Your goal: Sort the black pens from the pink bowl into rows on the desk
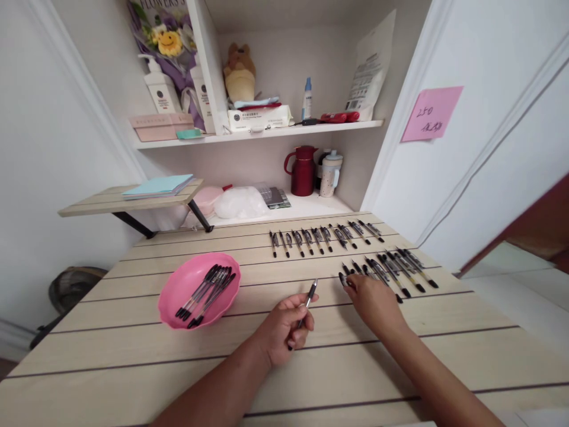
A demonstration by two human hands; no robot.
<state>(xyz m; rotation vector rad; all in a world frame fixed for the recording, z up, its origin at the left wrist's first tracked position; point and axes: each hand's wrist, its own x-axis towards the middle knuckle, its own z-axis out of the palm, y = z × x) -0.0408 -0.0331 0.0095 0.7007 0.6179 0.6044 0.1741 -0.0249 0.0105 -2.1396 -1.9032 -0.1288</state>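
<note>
My left hand (284,329) is closed around a black pen (310,296) whose tip points up and away from me. My right hand (372,301) rests over the left end of the near row of pens (391,270), its fingertips touching a pen (343,279) lying there. A far row of pens (322,236) lies in a line beyond it. To the left sits a pink bowl (178,296) with several black pens (207,287) in it. All rest on a pale slatted wooden table (133,350).
Behind the table, a lower shelf holds a red jug (303,171), a white cup (331,173) and a plastic bag (240,203). An upper shelf (258,135) carries bottles, boxes and a plush toy. A small side shelf (128,200) with a blue notebook juts out at left. A pink note (431,112) sticks on the right wall.
</note>
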